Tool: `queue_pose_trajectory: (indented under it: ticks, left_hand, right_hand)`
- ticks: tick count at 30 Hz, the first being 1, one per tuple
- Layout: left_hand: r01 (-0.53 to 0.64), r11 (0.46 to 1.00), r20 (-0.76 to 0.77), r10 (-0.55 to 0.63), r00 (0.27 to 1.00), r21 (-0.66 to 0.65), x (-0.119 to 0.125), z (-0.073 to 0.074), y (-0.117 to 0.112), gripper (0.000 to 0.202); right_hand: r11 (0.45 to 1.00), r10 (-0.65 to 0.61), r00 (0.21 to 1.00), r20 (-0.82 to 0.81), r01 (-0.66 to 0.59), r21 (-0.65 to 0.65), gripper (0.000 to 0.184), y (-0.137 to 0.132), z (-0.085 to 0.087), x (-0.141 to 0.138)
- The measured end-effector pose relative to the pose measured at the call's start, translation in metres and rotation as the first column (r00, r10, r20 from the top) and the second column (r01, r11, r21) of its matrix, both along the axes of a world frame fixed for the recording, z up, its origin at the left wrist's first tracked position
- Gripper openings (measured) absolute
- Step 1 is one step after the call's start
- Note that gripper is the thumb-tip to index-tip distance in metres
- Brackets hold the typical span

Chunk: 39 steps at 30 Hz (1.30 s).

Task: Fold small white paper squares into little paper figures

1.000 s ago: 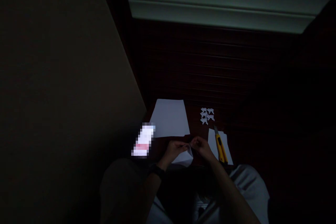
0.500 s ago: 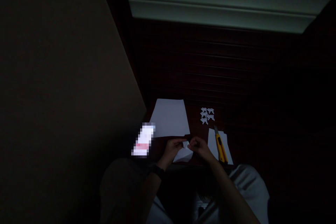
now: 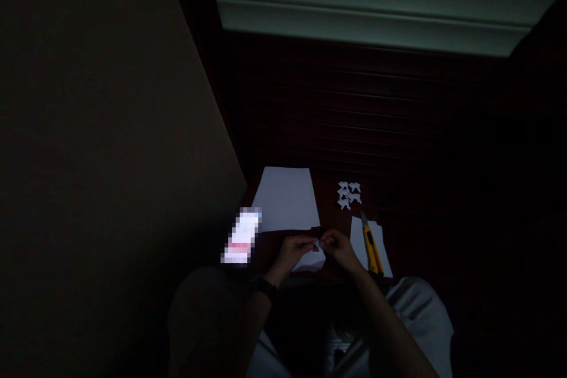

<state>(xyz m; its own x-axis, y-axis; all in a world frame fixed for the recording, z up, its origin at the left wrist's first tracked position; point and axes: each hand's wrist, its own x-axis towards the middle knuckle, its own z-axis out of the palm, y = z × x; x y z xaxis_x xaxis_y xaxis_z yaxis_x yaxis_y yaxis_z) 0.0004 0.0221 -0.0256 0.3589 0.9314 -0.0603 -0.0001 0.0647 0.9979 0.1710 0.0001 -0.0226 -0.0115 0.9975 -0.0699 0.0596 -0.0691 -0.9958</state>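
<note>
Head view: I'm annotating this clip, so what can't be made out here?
All in the head view:
Screen: contents, pixelated.
Held paper: one part, behind the left hand's grip.
Figures: exact shapes, too small and dim.
Right arm: upper part, cut off by the bottom edge.

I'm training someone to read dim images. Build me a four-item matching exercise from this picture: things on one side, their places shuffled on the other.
Things:
1. utility knife
2. small folded shapes
3. large white paper
4. creased paper

Places:
A. far part of the table, left
B. between the left hand and right hand
C. on smaller white paper
D. far part of the table, right

Pairs: 1-C, 2-D, 3-A, 4-B
</note>
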Motion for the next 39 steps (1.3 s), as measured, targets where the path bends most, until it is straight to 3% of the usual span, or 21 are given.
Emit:
queue_pose_trajectory:
  ticks: [5, 12, 19, 25, 31, 39]
  left_hand:
    - [0.002, 0.997, 0.002, -0.003, 1.0, 0.073, -0.001, -0.009, 0.003, 0.022]
    - [-0.077, 0.993, 0.012, 0.076, 0.997, 0.086, 0.001, -0.01, 0.004, 0.017]
    - [-0.075, 0.993, 0.005, 0.075, 0.997, 0.093, 0.002, -0.006, 0.003, 0.019]
    - [-0.045, 0.999, 0.027, 0.045, 0.999, -0.023, -0.002, -0.002, 0.002, 0.026]
    - [-0.031, 0.993, 0.135, 0.046, 0.99, -0.112, -0.004, -0.001, 0.0, 0.034]
    - [-0.087, 0.992, 0.166, 0.101, 0.981, -0.09, 0.0, -0.001, -0.001, 0.037]
  right_hand:
    - [1.0, -0.008, 1.0, 0.018, 0.008, 0.026, 0.021, 0.0, 0.001, 0.001]
    - [0.993, 0.085, 0.996, -0.02, -0.087, -0.076, 0.024, -0.005, 0.005, 0.0]
    - [0.995, 0.097, 0.993, 0.073, -0.098, 0.012, 0.023, -0.002, 0.007, -0.003]
    - [0.995, 0.092, 0.991, 0.101, -0.095, 0.017, 0.023, 0.003, -0.001, 0.0]
    - [0.998, 0.054, 0.999, 0.007, -0.054, -0.02, 0.025, 0.003, -0.005, 0.003]
    - [0.992, 0.128, 0.99, -0.061, -0.129, -0.005, 0.037, -0.004, 0.017, -0.001]
